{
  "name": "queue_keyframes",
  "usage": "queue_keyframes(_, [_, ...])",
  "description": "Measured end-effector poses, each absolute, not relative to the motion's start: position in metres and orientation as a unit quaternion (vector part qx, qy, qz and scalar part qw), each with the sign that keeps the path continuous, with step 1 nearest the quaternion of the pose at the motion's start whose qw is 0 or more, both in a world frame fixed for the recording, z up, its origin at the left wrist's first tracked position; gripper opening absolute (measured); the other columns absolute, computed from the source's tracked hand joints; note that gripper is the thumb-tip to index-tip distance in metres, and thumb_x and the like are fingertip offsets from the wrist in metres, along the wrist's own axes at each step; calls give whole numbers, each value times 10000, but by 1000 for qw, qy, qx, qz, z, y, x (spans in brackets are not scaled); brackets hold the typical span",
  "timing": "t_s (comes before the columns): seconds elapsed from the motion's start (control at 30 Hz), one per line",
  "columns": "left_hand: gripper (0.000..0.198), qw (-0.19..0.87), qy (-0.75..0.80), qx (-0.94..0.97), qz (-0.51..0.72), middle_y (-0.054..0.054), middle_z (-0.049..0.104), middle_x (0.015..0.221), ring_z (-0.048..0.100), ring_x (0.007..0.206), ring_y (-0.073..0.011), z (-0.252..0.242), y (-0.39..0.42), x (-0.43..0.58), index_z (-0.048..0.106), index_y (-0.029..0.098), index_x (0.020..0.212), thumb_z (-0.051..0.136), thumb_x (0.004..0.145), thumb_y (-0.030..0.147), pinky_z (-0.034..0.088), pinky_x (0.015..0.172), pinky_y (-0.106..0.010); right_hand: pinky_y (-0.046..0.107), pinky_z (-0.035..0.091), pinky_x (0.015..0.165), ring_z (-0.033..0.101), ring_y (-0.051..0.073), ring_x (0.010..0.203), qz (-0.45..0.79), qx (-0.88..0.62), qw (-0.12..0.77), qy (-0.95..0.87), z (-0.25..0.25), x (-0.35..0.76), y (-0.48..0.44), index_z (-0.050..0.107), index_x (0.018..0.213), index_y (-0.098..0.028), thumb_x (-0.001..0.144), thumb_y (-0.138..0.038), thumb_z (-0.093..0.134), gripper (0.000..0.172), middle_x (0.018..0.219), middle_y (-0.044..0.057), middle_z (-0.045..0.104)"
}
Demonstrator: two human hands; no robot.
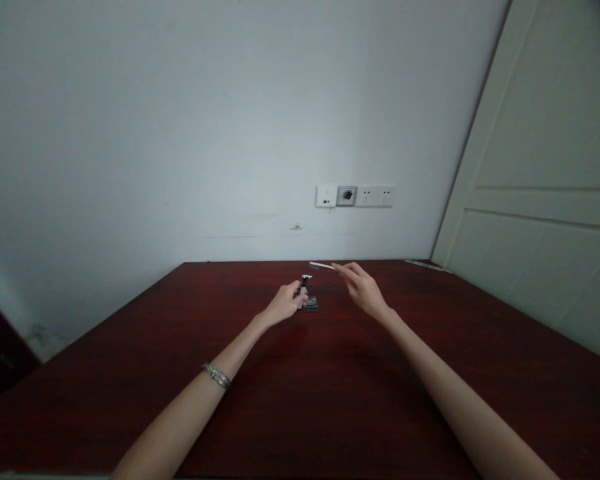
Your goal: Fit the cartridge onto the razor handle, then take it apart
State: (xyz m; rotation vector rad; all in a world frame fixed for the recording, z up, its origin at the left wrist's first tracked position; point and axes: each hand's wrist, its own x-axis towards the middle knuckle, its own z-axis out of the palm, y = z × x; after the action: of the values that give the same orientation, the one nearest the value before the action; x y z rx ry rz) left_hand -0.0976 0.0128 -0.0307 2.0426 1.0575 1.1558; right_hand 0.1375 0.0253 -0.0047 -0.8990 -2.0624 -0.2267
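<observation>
Holding a razor (303, 291) and a slim white brush (323, 266) over the red-brown table (310, 407).
Left hand (284, 303): fingers wrapped around the razor's handle, its head upward; right hand (365, 289): fingers pinching one end of the brush, the bristled end near the razor's head. A small clear box (311, 305) sits just beside the razor's handle.
</observation>
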Motion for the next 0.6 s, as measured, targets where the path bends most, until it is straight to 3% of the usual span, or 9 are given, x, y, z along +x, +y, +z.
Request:
queue_keyframes(0.3, [104, 171, 417, 794, 408, -10, 609, 718, 545, 641, -124, -23, 9, -98, 554, 144, 816, 516, 755, 219, 416, 628, -235, 312, 426, 815, 529, 138, 865, -112, -306, 439, -837, -9, 124, 20, 477, 1242, -349, 872, -127, 361, 446, 978, 46, 542])
queue_keyframes(0.6, [116, 183, 425, 795, 392, -21, 621, 720, 557, 648, -127, -16, 10, -107, 572, 136, 833, 488, 770, 186, 412, 639, -232, 302, 424, 778, 518, 148, 864, -137, -325, 457, -816, -13, 136, 29, 528, 1198, -342, 857, -102, 370, 445, 961, 48, 545])
